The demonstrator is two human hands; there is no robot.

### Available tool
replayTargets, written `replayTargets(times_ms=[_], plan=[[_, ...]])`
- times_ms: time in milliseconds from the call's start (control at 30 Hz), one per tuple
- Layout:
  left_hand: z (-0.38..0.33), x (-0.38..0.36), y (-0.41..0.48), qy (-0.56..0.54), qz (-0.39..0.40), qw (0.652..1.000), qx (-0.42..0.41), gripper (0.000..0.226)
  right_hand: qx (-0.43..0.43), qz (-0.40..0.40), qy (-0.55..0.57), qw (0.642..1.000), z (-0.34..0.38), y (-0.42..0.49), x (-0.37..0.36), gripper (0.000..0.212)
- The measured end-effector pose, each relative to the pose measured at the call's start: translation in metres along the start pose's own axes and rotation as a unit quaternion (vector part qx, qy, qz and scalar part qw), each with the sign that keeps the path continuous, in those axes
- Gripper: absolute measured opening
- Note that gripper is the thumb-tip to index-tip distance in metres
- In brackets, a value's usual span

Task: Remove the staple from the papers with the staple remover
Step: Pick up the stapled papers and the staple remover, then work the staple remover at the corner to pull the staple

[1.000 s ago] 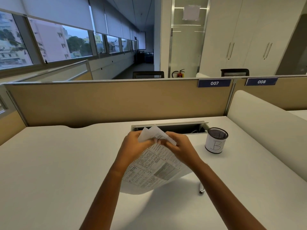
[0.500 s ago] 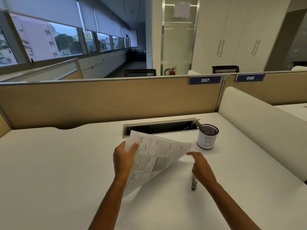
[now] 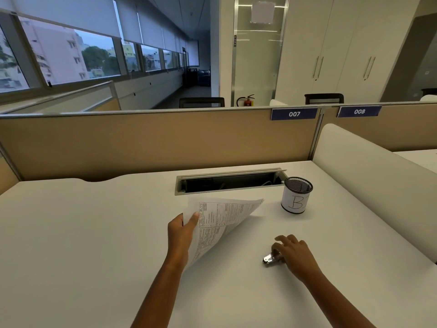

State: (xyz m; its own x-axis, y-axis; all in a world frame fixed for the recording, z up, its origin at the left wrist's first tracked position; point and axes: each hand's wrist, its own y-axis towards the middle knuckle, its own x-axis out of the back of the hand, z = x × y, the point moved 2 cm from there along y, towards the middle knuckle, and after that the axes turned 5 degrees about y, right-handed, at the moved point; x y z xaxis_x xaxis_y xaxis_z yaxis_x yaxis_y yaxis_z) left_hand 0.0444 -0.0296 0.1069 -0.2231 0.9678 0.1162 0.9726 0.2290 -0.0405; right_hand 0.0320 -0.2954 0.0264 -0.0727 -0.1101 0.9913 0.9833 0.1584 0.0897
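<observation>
Papers (image 3: 220, 223), one printed sheaf, hang lifted off the white desk (image 3: 82, 233), pinched at their near-left edge by the left hand (image 3: 181, 235); rightward, one metal staple remover (image 3: 270, 258) lies under the right hand (image 3: 294, 253), fingers loosely curled, touching it; one mesh cup (image 3: 296, 195) stands beyond

White printed papers (image 3: 220, 223), silvery staple remover (image 3: 269, 258)

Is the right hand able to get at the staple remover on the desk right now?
Probably yes. The right hand is already at the staple remover, fingers over it, with nothing between them; the papers are held off to the side.
</observation>
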Motion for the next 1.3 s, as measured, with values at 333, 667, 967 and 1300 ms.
replayTargets(times_ms=[333, 667, 967, 1300], plan=[[0.008, -0.002, -0.005, -0.018, -0.044, 0.999, 0.002, 0.023, -0.146, 0.013, 0.338, 0.930, 0.024, 0.003, -0.007, 0.007], [0.010, -0.021, -0.021, -0.007, -0.032, 0.999, -0.007, 0.019, -0.147, 0.149, 0.759, 0.617, 0.095, 0.004, 0.037, 0.036], [0.003, -0.021, -0.031, 0.004, -0.027, 0.998, -0.052, 0.018, -0.091, 0.175, 0.774, 0.601, 0.122, 0.002, 0.058, 0.036], [-0.005, -0.019, -0.033, -0.027, -0.042, 0.997, -0.056, 0.009, -0.118, 0.199, 0.863, 0.448, 0.133, -0.002, 0.073, 0.034]])
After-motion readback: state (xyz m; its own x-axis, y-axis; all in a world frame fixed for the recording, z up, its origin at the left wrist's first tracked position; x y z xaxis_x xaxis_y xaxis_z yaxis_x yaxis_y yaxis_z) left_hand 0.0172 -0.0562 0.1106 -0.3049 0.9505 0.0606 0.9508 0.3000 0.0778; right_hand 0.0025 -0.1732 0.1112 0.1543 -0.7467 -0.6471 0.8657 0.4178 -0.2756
